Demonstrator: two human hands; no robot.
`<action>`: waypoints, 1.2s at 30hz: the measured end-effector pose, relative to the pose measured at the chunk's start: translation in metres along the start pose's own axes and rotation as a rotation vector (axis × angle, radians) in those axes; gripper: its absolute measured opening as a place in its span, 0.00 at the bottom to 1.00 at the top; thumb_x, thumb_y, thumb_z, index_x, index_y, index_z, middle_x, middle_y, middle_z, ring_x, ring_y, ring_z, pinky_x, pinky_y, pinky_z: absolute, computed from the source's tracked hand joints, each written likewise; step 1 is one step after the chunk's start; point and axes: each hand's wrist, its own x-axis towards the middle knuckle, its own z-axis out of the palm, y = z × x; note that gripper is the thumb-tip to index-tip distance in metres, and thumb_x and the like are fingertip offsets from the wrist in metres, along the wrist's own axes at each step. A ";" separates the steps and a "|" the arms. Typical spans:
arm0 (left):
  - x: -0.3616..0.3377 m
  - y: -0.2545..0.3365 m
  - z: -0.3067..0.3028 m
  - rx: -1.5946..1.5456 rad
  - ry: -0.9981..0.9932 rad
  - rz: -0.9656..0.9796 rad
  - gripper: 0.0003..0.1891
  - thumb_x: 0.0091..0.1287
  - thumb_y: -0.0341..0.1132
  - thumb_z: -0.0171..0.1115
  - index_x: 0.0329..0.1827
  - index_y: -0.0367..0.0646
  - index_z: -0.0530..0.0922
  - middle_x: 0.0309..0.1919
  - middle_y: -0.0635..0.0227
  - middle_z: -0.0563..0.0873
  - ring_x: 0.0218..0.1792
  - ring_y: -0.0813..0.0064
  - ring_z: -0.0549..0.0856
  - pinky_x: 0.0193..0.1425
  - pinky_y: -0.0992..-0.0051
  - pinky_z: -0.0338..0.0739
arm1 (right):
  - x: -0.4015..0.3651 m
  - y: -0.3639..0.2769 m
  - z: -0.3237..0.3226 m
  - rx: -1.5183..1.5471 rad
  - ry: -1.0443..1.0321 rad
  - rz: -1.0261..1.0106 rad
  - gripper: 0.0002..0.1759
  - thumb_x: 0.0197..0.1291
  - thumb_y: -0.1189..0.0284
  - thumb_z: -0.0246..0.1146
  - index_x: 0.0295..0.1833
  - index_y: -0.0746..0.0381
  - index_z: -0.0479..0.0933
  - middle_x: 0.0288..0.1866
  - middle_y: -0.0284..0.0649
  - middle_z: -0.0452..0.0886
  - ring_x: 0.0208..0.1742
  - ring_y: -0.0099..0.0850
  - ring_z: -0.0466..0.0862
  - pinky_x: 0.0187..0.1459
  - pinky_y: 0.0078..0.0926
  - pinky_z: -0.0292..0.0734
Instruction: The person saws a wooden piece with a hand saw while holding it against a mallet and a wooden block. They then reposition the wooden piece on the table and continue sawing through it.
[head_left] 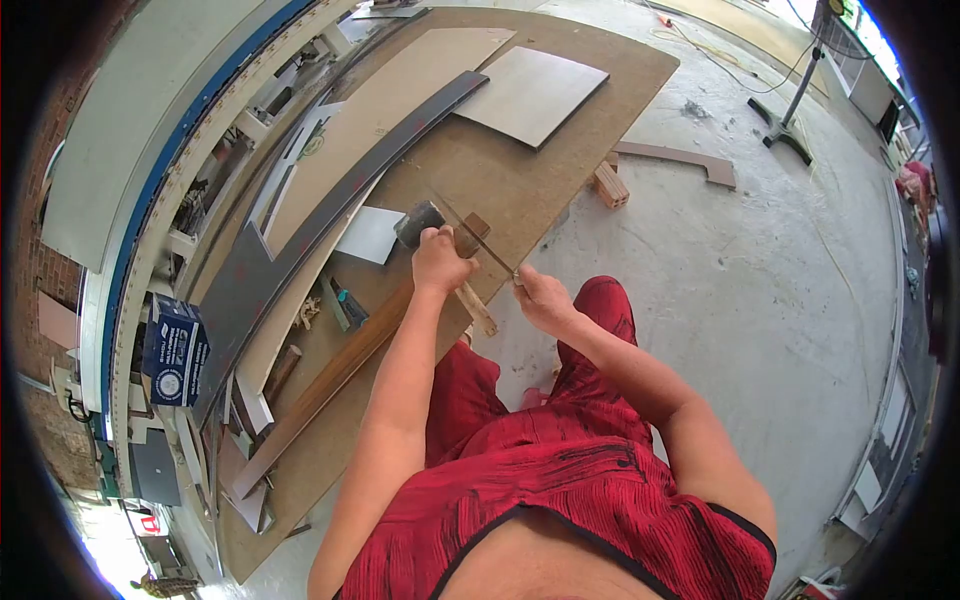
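Observation:
My left hand (442, 262) is closed around a mallet near the table's edge. The mallet's black, rounded head (418, 224) shows above the fingers, and its pale wooden handle (477, 310) sticks out below, past the table edge. In my right hand (545, 300) is the end of a long thin blade (482, 240), its grip hidden by my fingers. The blade slants up and left, passing over a brown wooden block (470, 236) beside the mallet.
On the brown table (560, 170) lie a long curved dark strip (340, 200), a pale square panel (535, 95), a small white sheet (372, 235) and a wooden bar (330, 385). A blue box (178, 352) sits at left. Bricks (611, 186) stand near the right edge.

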 end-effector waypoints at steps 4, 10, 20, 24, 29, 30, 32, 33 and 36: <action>0.001 -0.002 0.004 0.000 0.017 0.000 0.30 0.41 0.43 0.70 0.49 0.39 0.74 0.47 0.55 0.77 0.50 0.58 0.78 0.52 0.65 0.74 | 0.003 -0.001 0.001 0.003 -0.017 0.016 0.11 0.58 0.67 0.53 0.40 0.63 0.62 0.30 0.58 0.75 0.38 0.58 0.75 0.37 0.54 0.66; 0.002 -0.004 0.005 0.022 0.025 0.018 0.27 0.41 0.43 0.71 0.45 0.40 0.75 0.45 0.55 0.78 0.48 0.58 0.79 0.50 0.64 0.75 | 0.004 -0.001 0.002 -0.006 -0.006 0.009 0.09 0.57 0.70 0.52 0.41 0.63 0.64 0.29 0.59 0.75 0.37 0.59 0.75 0.37 0.54 0.66; 0.004 -0.010 0.013 0.006 0.101 0.056 0.25 0.39 0.42 0.69 0.40 0.39 0.76 0.43 0.54 0.79 0.49 0.59 0.78 0.51 0.65 0.76 | -0.004 -0.001 0.003 -0.108 0.017 0.004 0.08 0.57 0.70 0.50 0.39 0.63 0.64 0.28 0.57 0.76 0.35 0.57 0.77 0.35 0.53 0.69; 0.007 -0.013 0.015 -0.003 0.058 0.059 0.25 0.41 0.42 0.69 0.42 0.38 0.76 0.44 0.55 0.79 0.50 0.58 0.78 0.51 0.65 0.75 | -0.045 0.018 -0.006 -0.111 0.036 -0.025 0.06 0.56 0.73 0.51 0.38 0.63 0.64 0.26 0.57 0.75 0.33 0.56 0.77 0.34 0.52 0.69; 0.006 -0.010 0.011 0.002 0.022 0.044 0.24 0.40 0.41 0.68 0.40 0.37 0.77 0.45 0.54 0.79 0.51 0.59 0.78 0.52 0.66 0.75 | -0.046 0.013 -0.007 -0.116 0.037 -0.031 0.06 0.55 0.74 0.51 0.38 0.63 0.64 0.25 0.56 0.75 0.33 0.56 0.77 0.33 0.52 0.69; 0.007 -0.011 0.013 0.011 0.037 0.054 0.24 0.40 0.41 0.68 0.40 0.37 0.77 0.45 0.54 0.79 0.51 0.59 0.78 0.51 0.66 0.75 | -0.029 0.005 -0.004 -0.115 0.050 -0.052 0.06 0.55 0.74 0.51 0.38 0.63 0.64 0.26 0.56 0.75 0.33 0.56 0.77 0.33 0.52 0.69; 0.007 -0.014 0.016 0.032 0.070 0.072 0.23 0.40 0.41 0.67 0.40 0.37 0.77 0.44 0.54 0.80 0.50 0.59 0.79 0.51 0.66 0.76 | 0.010 -0.001 0.016 -0.068 0.083 -0.020 0.07 0.54 0.74 0.50 0.39 0.63 0.64 0.27 0.56 0.76 0.34 0.57 0.77 0.34 0.52 0.69; 0.006 -0.012 0.013 0.025 0.065 0.068 0.23 0.40 0.41 0.67 0.40 0.37 0.77 0.43 0.54 0.80 0.50 0.59 0.79 0.51 0.66 0.76 | 0.019 -0.006 0.017 -0.091 0.080 -0.015 0.07 0.54 0.74 0.50 0.39 0.62 0.64 0.27 0.56 0.76 0.35 0.57 0.77 0.34 0.52 0.69; 0.004 -0.009 0.007 0.012 0.043 0.059 0.23 0.40 0.40 0.67 0.40 0.36 0.77 0.43 0.54 0.80 0.49 0.59 0.79 0.50 0.65 0.76 | 0.023 -0.008 0.020 -0.119 0.068 -0.021 0.07 0.54 0.74 0.50 0.39 0.62 0.64 0.28 0.56 0.76 0.35 0.57 0.77 0.34 0.52 0.69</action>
